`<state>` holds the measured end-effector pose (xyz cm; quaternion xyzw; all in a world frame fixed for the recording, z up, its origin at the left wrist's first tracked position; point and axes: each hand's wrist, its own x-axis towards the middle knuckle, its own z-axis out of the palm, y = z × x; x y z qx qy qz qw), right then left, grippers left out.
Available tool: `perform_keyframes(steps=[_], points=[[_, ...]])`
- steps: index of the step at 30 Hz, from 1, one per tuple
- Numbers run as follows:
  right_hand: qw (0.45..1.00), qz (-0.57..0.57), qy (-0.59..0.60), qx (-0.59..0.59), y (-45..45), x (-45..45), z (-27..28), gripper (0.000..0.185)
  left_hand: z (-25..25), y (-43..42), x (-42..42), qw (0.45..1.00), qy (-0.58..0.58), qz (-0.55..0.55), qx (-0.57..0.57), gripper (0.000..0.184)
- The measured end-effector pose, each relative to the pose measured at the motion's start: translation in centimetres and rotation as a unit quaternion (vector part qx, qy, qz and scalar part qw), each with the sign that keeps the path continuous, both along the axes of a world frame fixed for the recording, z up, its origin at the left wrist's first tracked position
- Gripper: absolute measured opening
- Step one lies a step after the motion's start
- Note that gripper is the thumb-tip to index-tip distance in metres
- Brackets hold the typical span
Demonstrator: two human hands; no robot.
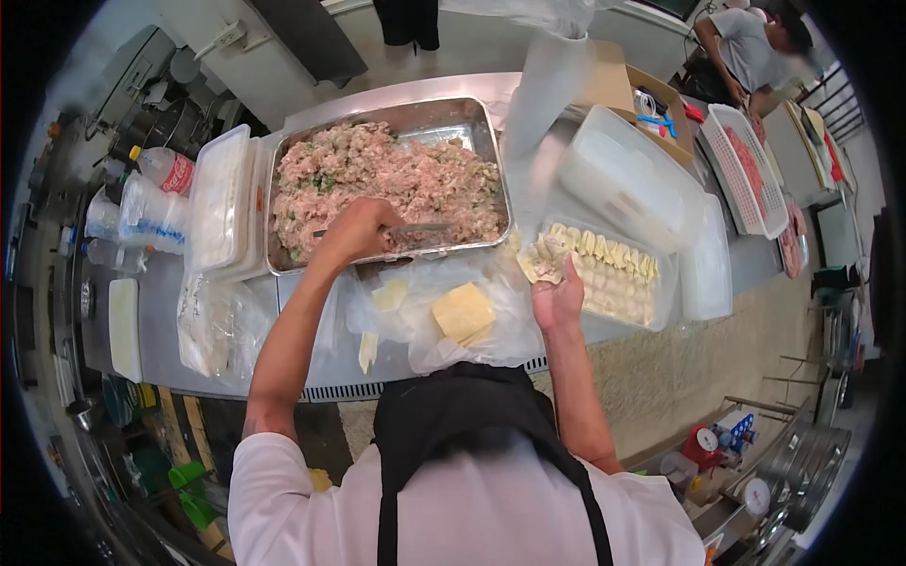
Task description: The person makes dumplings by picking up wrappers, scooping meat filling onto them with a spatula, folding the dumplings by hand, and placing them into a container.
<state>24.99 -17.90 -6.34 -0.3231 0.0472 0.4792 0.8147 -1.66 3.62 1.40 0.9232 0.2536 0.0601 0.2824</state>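
- 1 wrapper [541,263] is held on the right hand's [560,296] curled fingers, right of the tray; the left hand [361,228] is farther off.
- 1 flat tool [427,227] is gripped in the left hand, its long axis lying left to right over the mince [349,184].
- The metal tray [478,117] is mostly filled with mince.
- Dumplings [609,249] are lined up in the plastic box [666,304], beside the right hand.

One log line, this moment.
left hand: flat tool, at minced meat | right hand: wrapper | wrapper stack: on plastic sheet
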Motion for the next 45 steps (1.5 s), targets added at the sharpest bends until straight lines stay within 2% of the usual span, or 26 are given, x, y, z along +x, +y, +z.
perform_keyframes(steps=[2,3,5,9,11,12,14,16,18,19,20,22,23,24,26,27,28,30,32,34,36,38,41,43,44,45], points=[[1.0,0.008,0.003,-0.007,0.1,-0.5,0.0,0.046,-1.4,-0.3,0.1,0.989,0.052,0.074,0.121,0.03],[1.0,0.013,0.006,-0.01,0.3,-0.8,0.3,0.046,-2.6,-0.7,0.5,0.988,0.051,0.078,0.12,0.03],[1.0,0.021,0.01,-0.012,0.6,-1.1,0.7,0.047,-4.5,-1.5,1.5,0.969,0.161,0.138,0.124,0.03],[1.0,0.025,0.002,-0.006,0.3,-1.2,1.2,0.047,-4.0,-0.8,0.5,0.986,0.135,0.049,0.088,0.03],[1.0,0.016,0.0,-0.011,0.3,-1.4,1.3,0.048,-1.8,-0.3,-0.4,0.998,-0.056,0.007,-0.033,0.03],[1.0,0.022,0.011,-0.004,0.3,-1.5,1.2,0.048,-0.6,-0.7,-0.4,0.998,-0.058,0.004,-0.032,0.03],[0.999,0.023,0.023,0.003,0.8,-1.8,0.7,0.048,1.7,-2.0,-0.6,0.948,-0.067,0.14,-0.278,0.038],[0.997,0.055,0.039,0.029,1.2,-2.3,0.4,0.048,2.2,-3.3,-0.5,0.951,-0.059,0.119,-0.281,0.043],[0.995,0.061,0.068,0.027,1.7,-3.3,1.2,0.048,1.4,-5.2,-0.1,0.94,-0.16,0.104,-0.284,0.044],[0.992,0.075,0.096,0.031,2.1,-3.7,1.9,0.048,1.2,-6.2,0.4,0.956,-0.169,0.088,-0.224,0.037],[0.992,0.072,0.097,0.032,2.3,-4.1,2.5,0.048,0.1,-7.1,1.0,0.956,-0.167,0.085,-0.225,0.037],[0.988,0.085,0.12,0.054,2.8,-4.4,3.2,0.047,-2.1,-9.1,2.3,0.975,-0.18,0.059,-0.114,0.036],[0.988,0.085,0.119,0.055,2.9,-4.2,2.9,0.047,-2.4,-10.4,2.1,0.981,-0.154,0.08,-0.092,0.037],[0.991,0.055,0.114,0.029,3.0,-3.8,2.2,0.047,-1.8,-10.6,1.7,0.981,-0.154,0.076,-0.092,0.037],[0.994,0.015,0.113,-0.002,2.4,-3.4,1.5,0.047,0.4,-11.1,0.6,0.991,-0.062,0.107,-0.051,0.036],[0.995,0.003,0.1,0.0,2.1,-3.3,1.6,0.047,1.8,-11.9,0.7,0.986,-0.103,0.129,-0.04,0.034],[0.996,-0.004,0.085,0.006,2.2,-3.1,1.8,0.047,1.7,-12.1,1.4,0.985,-0.104,0.129,-0.04,0.034],[0.996,0.009,0.084,0.0,2.4,-3.5,2.5,0.046,1.6,-12.8,2.7,0.964,-0.229,0.118,-0.063,0.032],[0.996,0.022,0.082,-0.002,2.7,-3.8,2.7,0.046,-0.3,-12.9,2.9,0.974,-0.202,0.102,-0.027,0.03],[0.992,-0.003,0.122,0.001,2.9,-3.3,2.5,0.044,0.3,-12.5,2.7,0.993,-0.091,0.073,-0.012,0.03],[0.996,-0.005,0.092,0.015,2.0,-2.7,2.1,0.043,1.7,-13.4,2.1,0.99,-0.106,0.087,-0.037,0.03],[0.998,0.008,0.06,0.03,1.6,-2.8,2.2,0.042,2.8,-14.2,2.9,0.97,-0.201,0.118,-0.064,0.03],[0.997,0.031,0.063,0.041,1.8,-3.0,3.7,0.043,-1.9,-13.4,4.2,0.98,-0.171,0.093,-0.044,0.03],[0.988,0.112,0.0,0.107,1.0,-2.6,4.1,0.043,-0.8,-13.0,3.8,0.979,-0.163,0.106,-0.066,0.03],[0.989,0.106,0.0,0.106,0.2,-2.5,4.3,0.043,-0.2,-12.9,3.4,0.977,-0.15,0.119,-0.095,0.03],[0.983,0.128,-0.071,0.11,-0.5,-2.6,4.4,0.046,0.5,-12.8,3.0,0.971,-0.169,0.121,-0.116,0.03]])
